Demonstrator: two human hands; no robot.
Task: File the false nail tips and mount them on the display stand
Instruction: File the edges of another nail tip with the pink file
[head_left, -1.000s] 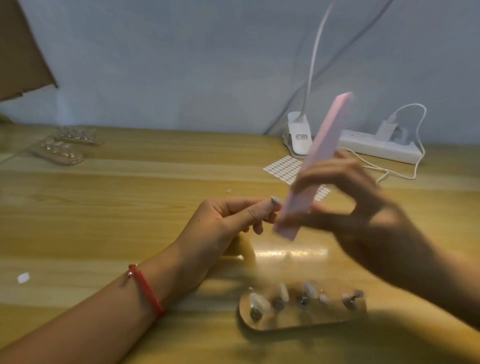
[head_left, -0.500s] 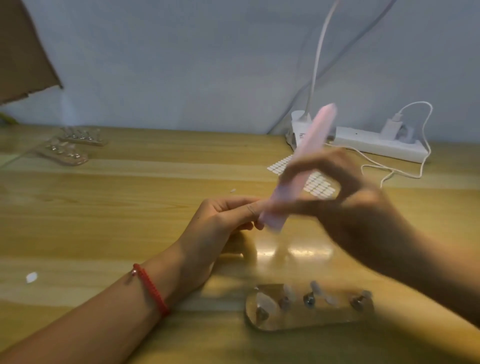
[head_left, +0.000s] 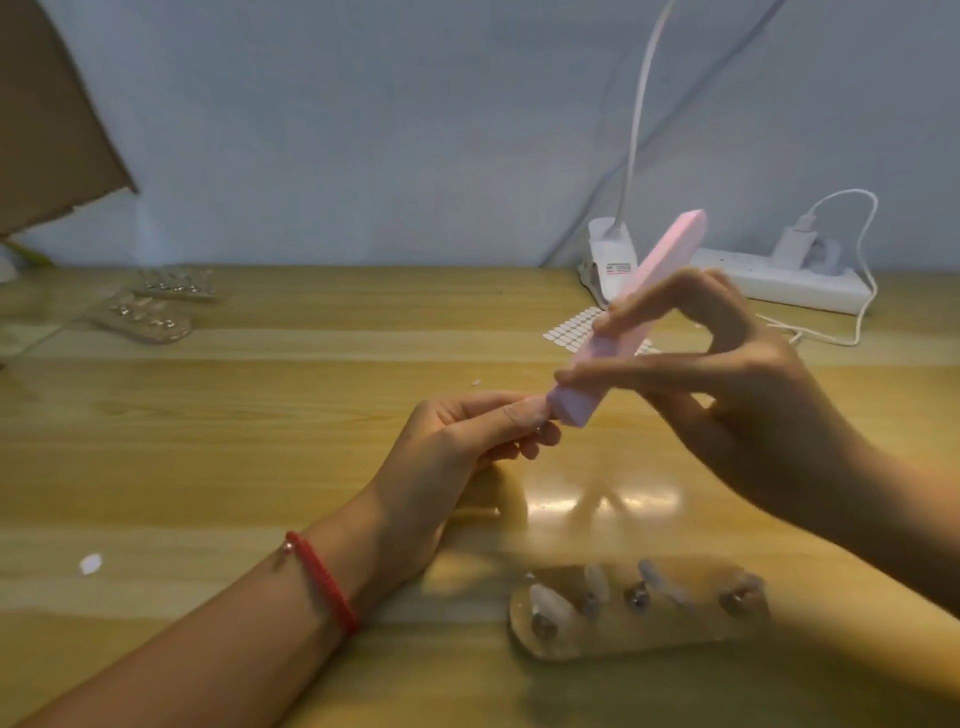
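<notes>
Centre frame: our left hand (head_left: 457, 457) pinches a tip (head_left: 537, 410), barely visible, between thumb and forefinger. Just right of it, our right hand (head_left: 753, 405) grips the pink file (head_left: 621, 345) with thumb and fingers. File tilts toward upper right, lower end against the pinched tip. Stand (head_left: 675, 631) lies lower centre, below both hands and apart, bearing several tips.

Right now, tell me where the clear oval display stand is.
In the head view the clear oval display stand lies on the wooden table, low and right of centre, under the raised right hand.
</notes>
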